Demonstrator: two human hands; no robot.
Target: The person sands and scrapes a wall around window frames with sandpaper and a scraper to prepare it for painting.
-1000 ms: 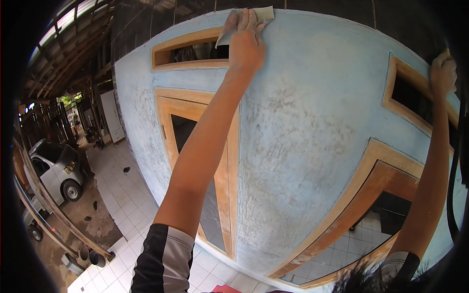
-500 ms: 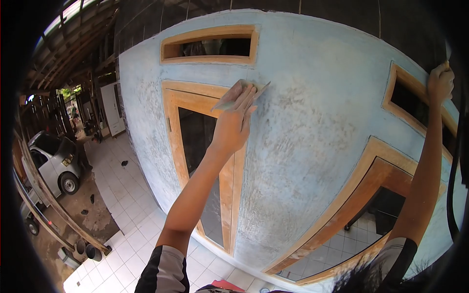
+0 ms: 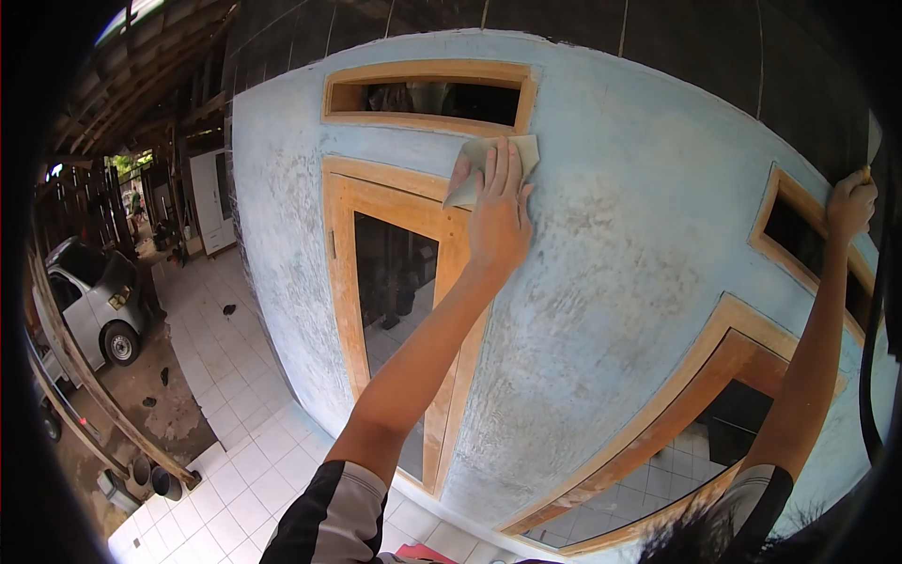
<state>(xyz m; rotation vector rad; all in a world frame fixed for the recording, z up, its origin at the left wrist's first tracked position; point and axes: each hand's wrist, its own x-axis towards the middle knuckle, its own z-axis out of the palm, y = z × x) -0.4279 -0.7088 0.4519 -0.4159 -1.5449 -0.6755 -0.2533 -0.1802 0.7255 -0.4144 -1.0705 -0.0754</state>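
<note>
My left hand (image 3: 502,209) presses a folded, grey-beige sheet of sandpaper (image 3: 520,153) against the light blue wall (image 3: 620,216). The sheet lies just below the corner of the upper wooden vent frame (image 3: 526,99), and its left edge curls up over the top corner of the wooden door frame (image 3: 456,221). Far to the right, my right hand (image 3: 850,204) is raised in front of the second vent frame (image 3: 785,240). Its fingers are closed on a thin, pale tool (image 3: 875,141) with a yellow part; its kind is hard to make out.
Dark tiles (image 3: 564,23) run above the wall, whose surface has grey rough patches. A second wooden frame (image 3: 648,423) with glass stands at lower right. White floor tiles (image 3: 235,489) lie below. At left are a silver vehicle (image 3: 89,305), wooden poles (image 3: 103,404) and dark buckets (image 3: 166,485).
My left hand has moved slightly up the wall, and the sandpaper now lies flatter under the fingers. The view has shifted a little, while my right hand stays raised at the right.
</note>
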